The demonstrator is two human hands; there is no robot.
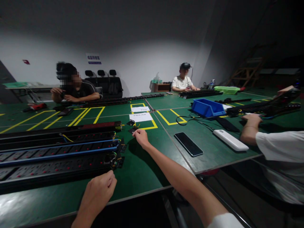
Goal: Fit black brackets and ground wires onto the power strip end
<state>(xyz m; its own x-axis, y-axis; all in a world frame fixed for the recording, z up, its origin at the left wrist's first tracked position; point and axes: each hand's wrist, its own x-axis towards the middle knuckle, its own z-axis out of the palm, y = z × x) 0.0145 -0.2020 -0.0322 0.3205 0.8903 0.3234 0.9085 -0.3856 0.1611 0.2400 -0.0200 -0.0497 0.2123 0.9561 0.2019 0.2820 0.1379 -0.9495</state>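
Long black power strips (59, 167) with red-dotted sockets lie side by side at the left. Blue edging (59, 157) runs along one of them, and loose wires and small black end pieces (121, 152) stick out at their right ends. My left hand (101, 186) is closed by the near strip's end; what its curled fingers hold, if anything, is hidden. Stretched forward, my right hand (142, 138) pinches a small black part (133, 129) just above the green table (152, 167). Another black slotted piece (131, 122) shows right behind it.
A dark phone (188, 144), a white power bank (230, 140) and a blue bin (207, 107) occupy the right side. Paper labels (141, 117) lie within yellow tape. Two people sit across the table; another person's arm (251, 126) reaches in from the right.
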